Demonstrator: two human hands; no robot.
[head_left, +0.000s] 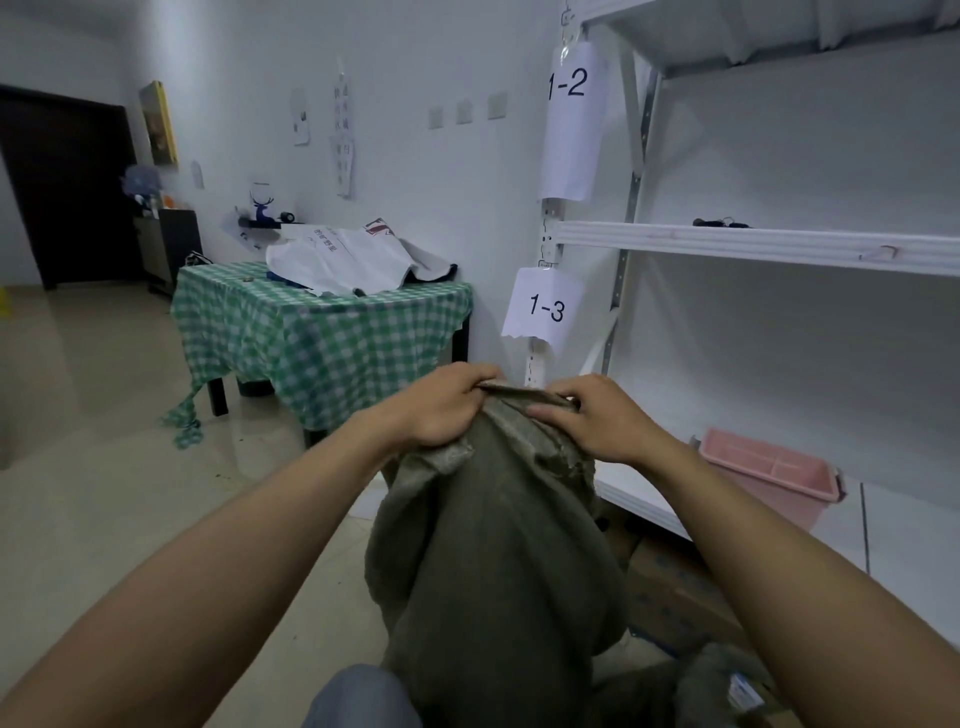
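Left fingers: fingers (470, 375) of the left hand (441, 408) are curled tight over the top edge of the olive-green garment (498, 545), clamped on the cloth, with a fold bunched under the palm.
Right fingers: fingers (563, 391) of the right hand (597, 423) are curled over the same edge, the thumb laid along the near side, pinching the hem.
Hands: close together but not touching, with a short run of hem between them. Both forearms reach in from the bottom corners.
Garment: held up in the air at mid-frame, hanging from the hands in heavy folds down past a grey-clad knee (363, 696).
Right of garment: white metal shelf unit (753, 241), with paper tags "1-2" (569, 119) and "1-3" (545, 309) on its post.
Lower shelf: pink plastic bin (769, 475), near the right hand.
Under shelf: cardboard boxes (675, 587), partly hidden by the garment.
Left background: table (322, 332) under a green checked cloth, with white bags (343, 260) piled on top, well apart from the hands.
Floor: pale glossy tiles (104, 415).
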